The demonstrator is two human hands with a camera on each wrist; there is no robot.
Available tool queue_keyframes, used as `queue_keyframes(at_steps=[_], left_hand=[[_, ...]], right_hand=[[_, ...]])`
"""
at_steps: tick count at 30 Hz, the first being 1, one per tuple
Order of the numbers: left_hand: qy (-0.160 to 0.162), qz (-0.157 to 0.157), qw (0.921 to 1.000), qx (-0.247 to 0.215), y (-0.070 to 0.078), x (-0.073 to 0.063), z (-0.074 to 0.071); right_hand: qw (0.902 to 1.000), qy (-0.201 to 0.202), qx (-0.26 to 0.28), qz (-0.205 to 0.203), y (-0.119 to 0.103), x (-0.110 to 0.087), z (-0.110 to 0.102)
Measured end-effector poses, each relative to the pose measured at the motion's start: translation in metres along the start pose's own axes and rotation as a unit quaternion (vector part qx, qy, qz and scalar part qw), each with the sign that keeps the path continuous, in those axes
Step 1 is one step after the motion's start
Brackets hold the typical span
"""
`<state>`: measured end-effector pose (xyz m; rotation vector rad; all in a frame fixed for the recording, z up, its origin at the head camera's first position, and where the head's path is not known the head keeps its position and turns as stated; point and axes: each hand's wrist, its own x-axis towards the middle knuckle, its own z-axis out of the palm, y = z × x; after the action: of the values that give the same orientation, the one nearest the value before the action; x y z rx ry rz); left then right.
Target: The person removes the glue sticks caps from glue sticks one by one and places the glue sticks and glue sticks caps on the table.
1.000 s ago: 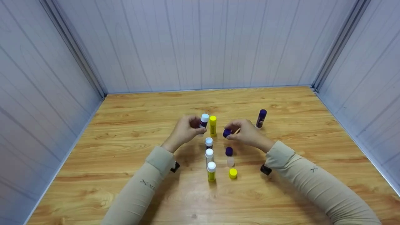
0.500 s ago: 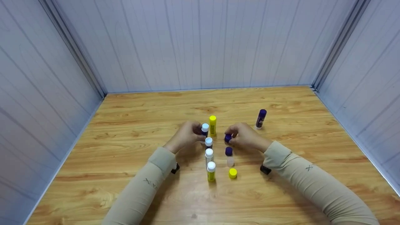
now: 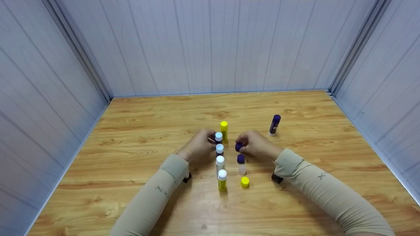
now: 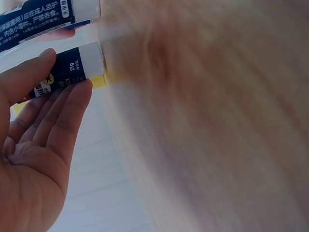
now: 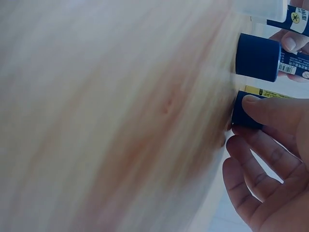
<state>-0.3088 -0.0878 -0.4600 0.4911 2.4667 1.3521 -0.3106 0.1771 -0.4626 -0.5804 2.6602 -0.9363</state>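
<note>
My left hand pinches a dark glue stick between thumb and fingers, its white end against the wooden table in the left wrist view. In the head view this glue stick lines up behind another dark glue stick, a clear-and-white one and a yellow one with a white top. To the right, my right hand pinches a dark purple cap down at the tabletop. Nearer me, a second purple cap, a clear cap and a yellow cap form a row.
A yellow glue stick stands just behind the one in my left hand. Farther right, a capped purple glue stick stands alone. White panel walls close off the wooden table at the back and both sides.
My left hand has lowered the dark glue stick toward me into line with the other sticks. My right hand has brought the purple cap down and slightly nearer the cap row.
</note>
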Motion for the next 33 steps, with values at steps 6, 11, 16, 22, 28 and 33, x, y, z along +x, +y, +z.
queue_keyframes(at_steps=[6, 11, 16, 22, 28, 33], left_hand=[[-0.004, -0.017, 0.9999, 0.001, 0.001, 0.001, 0.0], [-0.005, -0.01, 0.9999, 0.001, 0.002, 0.002, -0.001], [-0.005, -0.003, 1.0, 0.004, 0.002, 0.002, 0.0], [-0.007, -0.016, 0.9998, 0.005, 0.002, 0.0, 0.001], [-0.004, -0.024, 0.9997, 0.004, 0.004, -0.002, 0.001], [-0.001, -0.017, 0.9999, -0.004, 0.004, -0.002, 0.002]], right_hand=[[1.0, 0.0, -0.005, -0.003, -0.001, 0.001, -0.002], [0.9999, -0.003, -0.015, 0.001, -0.003, 0.002, -0.002], [0.9995, -0.005, -0.029, -0.011, -0.002, 0.002, 0.0], [0.9992, -0.018, -0.033, -0.015, -0.003, 0.003, -0.003], [0.9999, 0.009, 0.003, -0.008, -0.014, 0.007, -0.016], [0.9986, 0.041, 0.032, -0.007, -0.025, 0.012, -0.023]])
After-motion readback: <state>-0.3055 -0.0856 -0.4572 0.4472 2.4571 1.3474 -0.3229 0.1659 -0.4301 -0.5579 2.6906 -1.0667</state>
